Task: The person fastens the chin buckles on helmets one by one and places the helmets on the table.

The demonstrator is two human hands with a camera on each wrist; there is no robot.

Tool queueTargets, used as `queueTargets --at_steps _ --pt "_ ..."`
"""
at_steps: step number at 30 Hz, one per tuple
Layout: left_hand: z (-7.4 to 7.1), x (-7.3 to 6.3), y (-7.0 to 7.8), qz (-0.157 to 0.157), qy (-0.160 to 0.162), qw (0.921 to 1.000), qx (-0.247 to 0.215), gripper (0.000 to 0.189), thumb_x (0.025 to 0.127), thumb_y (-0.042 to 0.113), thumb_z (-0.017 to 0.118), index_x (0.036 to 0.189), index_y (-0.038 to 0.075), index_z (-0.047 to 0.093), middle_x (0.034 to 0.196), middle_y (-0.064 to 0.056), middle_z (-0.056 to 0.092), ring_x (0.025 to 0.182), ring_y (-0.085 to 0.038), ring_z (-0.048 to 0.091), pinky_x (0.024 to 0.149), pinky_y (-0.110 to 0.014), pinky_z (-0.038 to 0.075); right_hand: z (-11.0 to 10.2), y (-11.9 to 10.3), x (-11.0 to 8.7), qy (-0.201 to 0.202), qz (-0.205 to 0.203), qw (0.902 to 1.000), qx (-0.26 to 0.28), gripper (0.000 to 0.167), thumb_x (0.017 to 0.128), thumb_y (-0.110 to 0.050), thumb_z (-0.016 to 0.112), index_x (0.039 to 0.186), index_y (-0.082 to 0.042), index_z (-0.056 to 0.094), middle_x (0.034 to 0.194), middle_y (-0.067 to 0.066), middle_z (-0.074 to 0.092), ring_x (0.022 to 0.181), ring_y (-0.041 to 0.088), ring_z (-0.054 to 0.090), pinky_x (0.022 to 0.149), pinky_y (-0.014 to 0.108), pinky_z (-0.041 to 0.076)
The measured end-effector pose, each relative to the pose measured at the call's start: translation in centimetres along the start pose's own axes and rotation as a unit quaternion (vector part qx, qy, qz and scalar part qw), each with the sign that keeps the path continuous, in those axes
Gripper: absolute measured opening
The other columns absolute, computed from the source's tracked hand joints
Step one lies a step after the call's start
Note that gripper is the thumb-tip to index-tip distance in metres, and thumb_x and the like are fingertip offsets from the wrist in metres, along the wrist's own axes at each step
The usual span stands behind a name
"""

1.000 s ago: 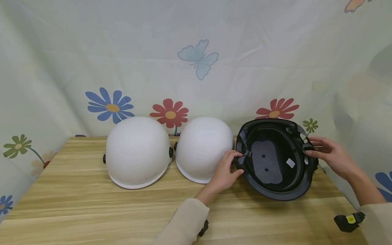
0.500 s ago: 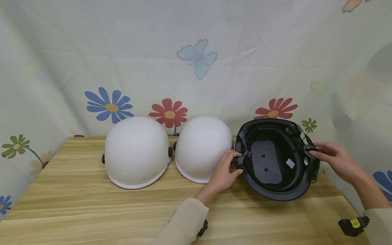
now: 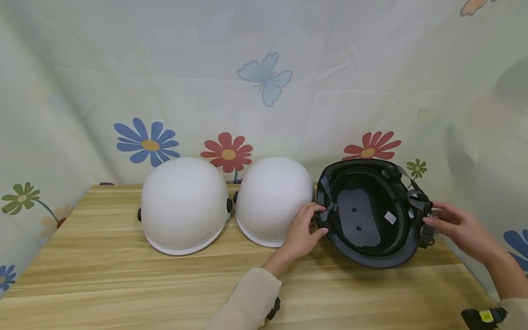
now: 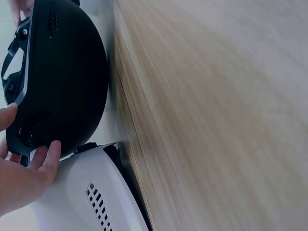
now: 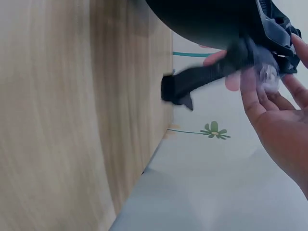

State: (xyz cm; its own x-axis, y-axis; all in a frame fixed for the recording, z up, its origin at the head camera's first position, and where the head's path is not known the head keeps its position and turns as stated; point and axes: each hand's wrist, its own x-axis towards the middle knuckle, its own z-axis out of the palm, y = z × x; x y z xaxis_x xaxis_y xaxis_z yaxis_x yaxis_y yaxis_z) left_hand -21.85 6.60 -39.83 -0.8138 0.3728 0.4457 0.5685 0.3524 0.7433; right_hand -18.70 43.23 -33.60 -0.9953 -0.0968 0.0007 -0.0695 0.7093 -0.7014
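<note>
On a wood-grain desk (image 3: 123, 284), before a flower-printed cloth (image 3: 350, 91), three helmets stand in a row. At far left is a large white helmet (image 3: 185, 206), dome up, with a black knob (image 3: 229, 205) on each side. Just beside it is a smaller white helmet (image 3: 274, 199), also dome up. The left hand (image 3: 303, 233) appears in front of this one's right edge; its thumb and fingers grip the left rim of the black helmet (image 3: 385, 240), thumb on the edge, fingers against the outer shell. The black helmet, at the right of the row, thus lies between the two hands, its open side turned to the viewer and showing a grey ribbed pad (image 3: 358, 220). Right of the pad is a small white label (image 3: 390, 217), its print too small to read. The right hand (image 3: 459, 229) has thumb and fingers closed about the helmet's right edge, where straps gather; whether rim or strap is pinched cannot be told. In the right wrist view a black strap (image 5: 202, 79) hangs there, blurred. At far right, a black wrist device (image 3: 474, 318) bears a yellow sticker (image 3: 486, 316), its marking illegible.
</note>
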Motion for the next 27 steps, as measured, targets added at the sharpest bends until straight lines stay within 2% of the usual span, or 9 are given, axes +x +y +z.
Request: queueTargets --at_steps 1,4,6,8,13,15,18,22,27 --pt "0.0 0.0 0.0 0.0 0.0 1.0 0.003 0.043 0.084 0.012 0.066 0.123 0.01 0.049 0.13 -0.008 0.042 0.116 -0.02 0.045 0.092 -0.025 0.041 0.1 0.1 -0.2 -0.002 -0.006 1.0 0.003 0.063 0.095 -0.025 0.049 0.142 0.002 0.017 0.13 0.035 0.033 0.1 0.018 0.055 0.069 0.021 0.047" --pt "0.1 0.0 0.1 -0.003 0.0 1.0 0.004 0.043 0.085 0.013 0.066 0.124 0.01 0.048 0.131 -0.008 0.041 0.117 -0.02 0.045 0.092 -0.026 0.041 0.4 0.6 -0.7 -0.001 -0.019 0.9995 0.025 0.061 0.095 -0.02 0.051 0.144 -0.004 0.019 0.119 0.01 0.054 0.089 0.0 0.057 0.068 0.017 0.046" --pt "0.1 0.0 0.1 -0.007 -0.002 1.0 -0.001 0.043 0.085 0.012 0.066 0.124 0.01 0.048 0.131 -0.008 0.041 0.116 -0.021 0.045 0.092 -0.026 0.041 0.6 0.8 -1.0 -0.006 -0.03 0.9985 0.046 0.061 0.094 -0.016 0.052 0.145 -0.01 0.018 0.11 -0.006 0.057 0.089 -0.004 0.056 0.067 0.016 0.045" --pt "0.1 0.0 0.1 -0.01 -0.003 0.9999 -0.006 0.043 0.084 0.011 0.066 0.124 0.01 0.048 0.131 -0.008 0.041 0.117 -0.021 0.045 0.092 -0.027 0.041 0.8 1.1 -1.3 -0.008 -0.045 0.9961 0.075 0.061 0.094 -0.01 0.052 0.145 -0.017 0.02 0.098 -0.016 0.057 0.087 -0.001 0.057 0.067 0.015 0.044" --pt "0.0 0.0 0.2 -0.007 -0.003 1.0 -0.006 0.043 0.084 0.01 0.066 0.124 0.009 0.049 0.131 -0.009 0.041 0.117 -0.021 0.045 0.091 -0.027 0.041 0.9 1.4 -2.0 -0.002 -0.084 0.9867 0.139 0.06 0.091 0.003 0.051 0.139 -0.027 0.031 0.09 -0.002 0.057 0.083 0.007 0.059 0.067 0.018 0.046" --pt "0.0 -0.1 0.2 -0.006 -0.002 1.0 -0.003 0.043 0.084 0.01 0.066 0.124 0.009 0.049 0.131 -0.009 0.042 0.116 -0.021 0.045 0.09 -0.027 0.042 0.8 1.2 -2.3 0.005 -0.092 0.9844 0.15 0.06 0.09 0.005 0.051 0.139 -0.026 0.032 0.09 -0.001 0.057 0.082 0.007 0.06 0.066 0.018 0.047" --pt "0.1 -0.1 0.2 -0.008 -0.003 1.0 -0.002 0.043 0.084 0.011 0.066 0.124 0.01 0.049 0.131 -0.009 0.041 0.116 -0.021 0.045 0.087 -0.026 0.043 0.4 0.3 -2.5 0.023 -0.091 0.9873 0.128 0.06 0.09 0.004 0.051 0.14 -0.025 0.032 0.088 -0.001 0.057 0.08 0.007 0.059 0.065 0.018 0.047" --pt "0.0 0.0 0.2 -0.011 -0.003 0.9999 -0.007 0.043 0.085 0.011 0.066 0.124 0.01 0.049 0.131 -0.009 0.041 0.114 -0.022 0.046 0.085 -0.026 0.044 -0.4 -1.2 -2.8 0.055 -0.076 0.9937 0.061 0.057 0.092 -0.003 0.051 0.142 -0.024 0.031 0.087 -0.001 0.057 0.077 0.007 0.056 0.062 0.017 0.045" --pt "0.0 0.0 0.4 -0.022 -0.006 0.9996 -0.017 0.043 0.085 0.01 0.065 0.124 0.01 0.049 0.131 -0.009 0.041 0.113 -0.022 0.046 0.084 -0.028 0.044 -1.0 -3.0 -2.7 0.08 -0.067 0.9944 0.014 0.051 0.093 -0.01 0.052 0.14 -0.021 0.035 0.087 -0.003 0.06 0.076 0.007 0.055 0.061 0.014 0.044"
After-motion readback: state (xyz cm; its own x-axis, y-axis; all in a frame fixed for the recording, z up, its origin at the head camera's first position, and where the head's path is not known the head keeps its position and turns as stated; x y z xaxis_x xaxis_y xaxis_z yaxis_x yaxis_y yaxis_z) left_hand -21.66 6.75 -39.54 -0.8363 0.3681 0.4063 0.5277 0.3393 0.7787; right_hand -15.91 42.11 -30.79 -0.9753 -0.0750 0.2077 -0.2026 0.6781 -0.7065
